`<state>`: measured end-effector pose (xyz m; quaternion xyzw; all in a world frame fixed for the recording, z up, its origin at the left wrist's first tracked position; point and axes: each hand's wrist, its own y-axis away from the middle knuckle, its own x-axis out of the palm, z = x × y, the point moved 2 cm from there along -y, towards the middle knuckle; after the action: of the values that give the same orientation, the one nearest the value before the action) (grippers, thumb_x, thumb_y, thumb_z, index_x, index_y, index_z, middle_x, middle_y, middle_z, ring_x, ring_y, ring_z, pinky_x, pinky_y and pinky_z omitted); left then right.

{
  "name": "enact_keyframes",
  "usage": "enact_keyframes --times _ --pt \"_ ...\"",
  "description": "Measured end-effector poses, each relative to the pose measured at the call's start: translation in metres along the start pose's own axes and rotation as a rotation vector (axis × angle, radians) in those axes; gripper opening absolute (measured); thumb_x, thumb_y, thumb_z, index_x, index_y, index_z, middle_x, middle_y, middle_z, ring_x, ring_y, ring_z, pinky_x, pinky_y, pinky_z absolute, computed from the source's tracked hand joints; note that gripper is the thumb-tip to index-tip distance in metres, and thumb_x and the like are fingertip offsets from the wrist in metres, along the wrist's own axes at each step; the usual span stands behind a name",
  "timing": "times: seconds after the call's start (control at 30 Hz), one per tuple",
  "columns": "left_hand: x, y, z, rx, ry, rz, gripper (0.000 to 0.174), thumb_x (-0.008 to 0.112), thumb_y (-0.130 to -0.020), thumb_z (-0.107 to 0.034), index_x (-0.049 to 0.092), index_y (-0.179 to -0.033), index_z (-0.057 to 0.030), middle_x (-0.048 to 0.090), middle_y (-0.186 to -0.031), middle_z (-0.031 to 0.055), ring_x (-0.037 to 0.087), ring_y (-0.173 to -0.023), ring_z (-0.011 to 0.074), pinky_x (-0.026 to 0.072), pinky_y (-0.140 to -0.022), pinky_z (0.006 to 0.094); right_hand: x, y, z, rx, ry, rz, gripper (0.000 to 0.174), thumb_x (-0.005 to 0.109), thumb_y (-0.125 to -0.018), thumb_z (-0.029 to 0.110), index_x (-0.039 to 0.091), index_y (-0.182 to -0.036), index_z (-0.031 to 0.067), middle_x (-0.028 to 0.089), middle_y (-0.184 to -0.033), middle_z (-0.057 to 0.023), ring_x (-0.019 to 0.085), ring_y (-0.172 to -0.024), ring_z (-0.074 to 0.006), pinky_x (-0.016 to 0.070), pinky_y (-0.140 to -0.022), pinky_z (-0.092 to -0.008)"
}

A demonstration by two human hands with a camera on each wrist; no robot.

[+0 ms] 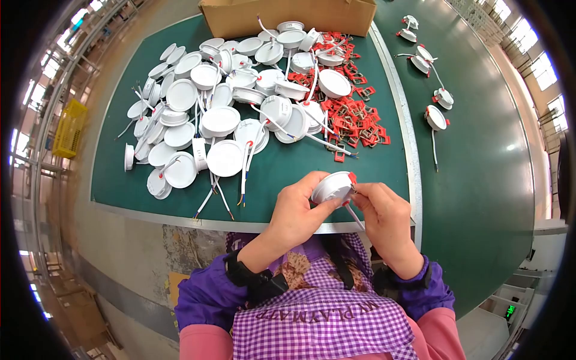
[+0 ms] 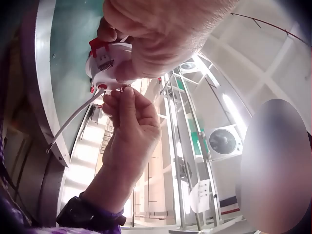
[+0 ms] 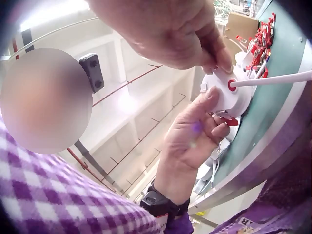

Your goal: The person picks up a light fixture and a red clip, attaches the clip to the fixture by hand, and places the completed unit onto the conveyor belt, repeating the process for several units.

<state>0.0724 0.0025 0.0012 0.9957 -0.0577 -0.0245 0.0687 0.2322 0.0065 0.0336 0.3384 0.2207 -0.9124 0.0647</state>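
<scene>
Above the table's front edge, my left hand [image 1: 299, 210] grips a round white lamp housing [image 1: 332, 187] by its rim, thumb on one face. A red clip [image 1: 352, 178] sits at the housing's edge; in the left wrist view the red clip [image 2: 99, 45] shows a metal spring. My right hand [image 1: 384, 217] is at the housing's other side, thumb and fingertips pinched together; what lies between them is mostly hidden. A white cable [image 3: 273, 79] leaves the housing through a red grommet [image 3: 232, 85].
Many white lamp housings [image 1: 219, 121] with cables are heaped on the green table [image 1: 270, 195]. Red clips [image 1: 354, 120] lie piled at their right. A cardboard box [image 1: 288, 17] stands behind. On the green surface at the right [image 1: 480, 156] lie several finished-looking lamps [image 1: 436, 118].
</scene>
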Motion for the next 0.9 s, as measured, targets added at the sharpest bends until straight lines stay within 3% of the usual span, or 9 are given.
enact_keyframes --times 0.17,0.23,0.3,0.33,0.37,0.5,0.67,0.77,0.9 --pt "-0.004 0.002 -0.019 0.096 -0.195 0.051 0.03 0.067 -0.08 -0.015 0.057 -0.106 -0.0048 0.065 -0.082 0.0098 0.063 -0.071 0.0175 0.0488 -0.065 0.0296 0.0 -0.002 -0.001 0.011 -0.071 -0.033 0.015 0.064 -0.075 -0.004 0.059 -0.089 0.0003 0.059 -0.073 -0.012 0.06 -0.062 -0.0253 0.0465 -0.054 -0.0308" --pt "-0.004 0.001 -0.015 0.124 -0.154 0.057 0.03 0.067 -0.08 -0.015 0.057 -0.106 -0.0048 0.065 -0.082 0.01 0.062 -0.071 0.018 0.0488 -0.064 0.0297 0.0 -0.003 -0.009 0.038 -0.146 -0.006 0.021 0.065 -0.074 -0.004 0.058 -0.094 0.0002 0.06 -0.08 -0.0099 0.061 -0.062 -0.0184 0.0456 -0.056 -0.0281" --pt "-0.006 0.003 -0.016 0.151 -0.122 0.06 0.03 0.066 -0.08 -0.016 0.057 -0.106 -0.0047 0.065 -0.083 0.0102 0.062 -0.07 0.0184 0.0488 -0.064 0.0299 -0.005 -0.007 -0.007 0.361 -0.453 -0.007 0.031 0.066 -0.074 -0.005 0.055 -0.103 -0.0007 0.062 -0.095 -0.0091 0.062 -0.067 -0.0127 0.0461 -0.059 -0.025" --pt "-0.006 0.004 -0.018 0.124 -0.123 0.103 0.029 0.065 -0.081 -0.011 0.056 -0.107 -0.0029 0.062 -0.087 0.0067 0.058 -0.075 0.0124 0.0475 -0.067 0.0264 -0.01 -0.009 -0.007 0.449 -0.597 0.085 0.04 0.065 -0.075 -0.006 0.051 -0.112 -0.0029 0.06 -0.108 -0.0111 0.063 -0.073 -0.0107 0.0482 -0.063 -0.0232" --pt "-0.005 0.006 -0.019 0.098 -0.121 0.147 0.029 0.064 -0.082 -0.007 0.055 -0.109 -0.0012 0.06 -0.092 0.0033 0.054 -0.08 0.0063 0.0462 -0.069 0.023 -0.014 -0.01 -0.008 0.446 -0.602 0.09 0.04 0.065 -0.075 -0.006 0.051 -0.112 -0.0029 0.06 -0.108 -0.0111 0.063 -0.073 -0.0107 0.0482 -0.063 -0.0232" --pt "-0.002 0.006 -0.028 0.123 -0.189 0.218 0.029 0.065 -0.08 -0.007 0.056 -0.108 -0.0007 0.062 -0.09 0.0043 0.057 -0.079 0.0098 0.0466 -0.071 0.0257 -0.023 -0.008 -0.013 0.456 -0.569 0.213 0.04 0.063 -0.076 -0.006 0.052 -0.114 -0.0062 0.062 -0.104 -0.0141 0.064 -0.074 -0.0112 0.0502 -0.065 -0.0218" --pt "0.012 -0.002 -0.017 0.086 -0.07 0.197 0.028 0.067 -0.08 -0.008 0.057 -0.106 -0.0012 0.061 -0.087 0.0035 0.055 -0.075 0.0076 0.0463 -0.065 0.023 -0.026 -0.006 -0.017 0.533 -0.522 0.195 0.035 0.062 -0.077 -0.006 0.054 -0.111 -0.0068 0.065 -0.095 -0.013 0.062 -0.063 -0.0095 0.0499 -0.055 -0.0211" --pt "0.017 -0.005 -0.016 0.1 -0.075 0.228 0.029 0.067 -0.08 -0.009 0.057 -0.106 -0.0018 0.06 -0.085 0.0016 0.052 -0.071 0.0046 0.044 -0.06 0.0209 -0.035 -0.011 -0.027 0.519 -0.492 0.29 0.036 0.062 -0.077 -0.005 0.054 -0.112 -0.006 0.064 -0.096 -0.0126 0.062 -0.062 -0.0089 0.0503 -0.055 -0.0212" --pt "0.018 -0.009 -0.021 0.026 0.057 0.254 0.03 0.069 -0.079 -0.012 0.057 -0.105 -0.0023 0.058 -0.082 -0.0008 0.047 -0.066 0.0014 0.0402 -0.055 0.02 -0.041 -0.011 -0.021 0.471 -0.532 0.237 0.037 0.064 -0.077 -0.003 0.054 -0.113 -0.0045 0.064 -0.095 -0.0107 0.064 -0.067 -0.0109 0.0498 -0.057 -0.0213"
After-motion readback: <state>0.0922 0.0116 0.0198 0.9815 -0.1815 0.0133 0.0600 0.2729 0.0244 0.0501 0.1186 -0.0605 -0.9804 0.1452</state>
